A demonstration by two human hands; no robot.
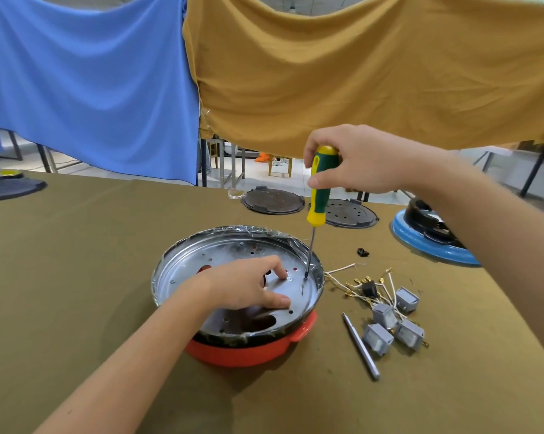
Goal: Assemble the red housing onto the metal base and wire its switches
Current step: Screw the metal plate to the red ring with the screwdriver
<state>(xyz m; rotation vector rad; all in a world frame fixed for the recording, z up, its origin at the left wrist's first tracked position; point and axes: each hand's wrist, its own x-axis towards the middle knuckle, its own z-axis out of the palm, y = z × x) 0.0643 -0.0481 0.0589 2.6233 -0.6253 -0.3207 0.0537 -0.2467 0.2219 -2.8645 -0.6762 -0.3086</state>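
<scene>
The round metal base (201, 261) lies on top of the red housing (248, 350) in the middle of the table, its rim wrapped in clear film. My left hand (248, 286) rests on the base plate, fingers curled down onto it, one fingertip beside a small screw (290, 278). My right hand (352, 161) grips the green and yellow screwdriver (319, 195) upright, its tip touching the plate near the right rim. Several grey switches (389, 327) with white wires (342, 270) lie to the right of the housing.
A grey metal rod (361, 347) lies beside the switches. Two dark round plates (272, 200) sit at the table's far edge. A blue-rimmed unit (427, 242) stands at the right. A small black part (362, 252) lies nearby. Blue and mustard cloths hang behind.
</scene>
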